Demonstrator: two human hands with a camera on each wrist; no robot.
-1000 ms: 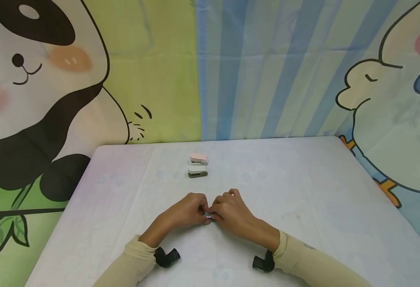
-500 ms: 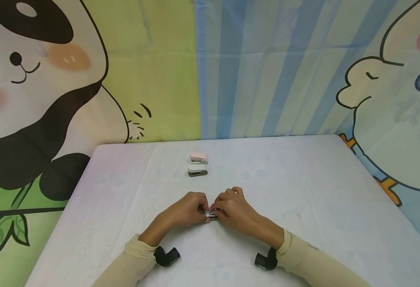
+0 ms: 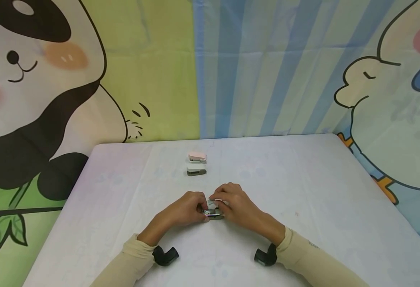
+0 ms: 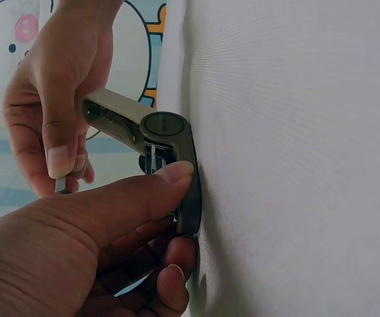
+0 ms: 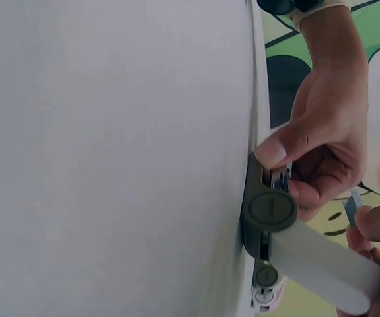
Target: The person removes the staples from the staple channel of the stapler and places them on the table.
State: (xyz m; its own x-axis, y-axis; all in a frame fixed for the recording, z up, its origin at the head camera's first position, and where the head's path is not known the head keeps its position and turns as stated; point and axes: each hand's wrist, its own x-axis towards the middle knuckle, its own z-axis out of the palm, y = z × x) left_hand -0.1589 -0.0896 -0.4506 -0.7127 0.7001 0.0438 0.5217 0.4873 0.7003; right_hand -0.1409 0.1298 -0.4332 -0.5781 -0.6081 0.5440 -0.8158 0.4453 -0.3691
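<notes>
A grey-and-white stapler [image 3: 215, 215] lies on the table with its white top cover [image 5: 322, 264] swung far up and back. My left hand [image 3: 188, 208] grips the base at one end, its thumb over the metal staple channel [image 4: 158, 155] in the left wrist view. Beside the raised cover, my right hand [image 3: 238, 205] pinches a small strip of staples [image 5: 351, 206] between thumb and finger. That strip also shows below the right thumb in the left wrist view, apart from the channel.
Farther back on the white-covered table [image 3: 285, 171] stand a pink stapler [image 3: 197, 157] and a white-and-grey stapler [image 3: 196, 170], one behind the other. A printed curtain [image 3: 267, 71] hangs behind the table's far edge.
My right hand has drawn slightly right and back from the channel, so more of the stapler and its raised cover shows. The left hand keeps nearly the same place.
</notes>
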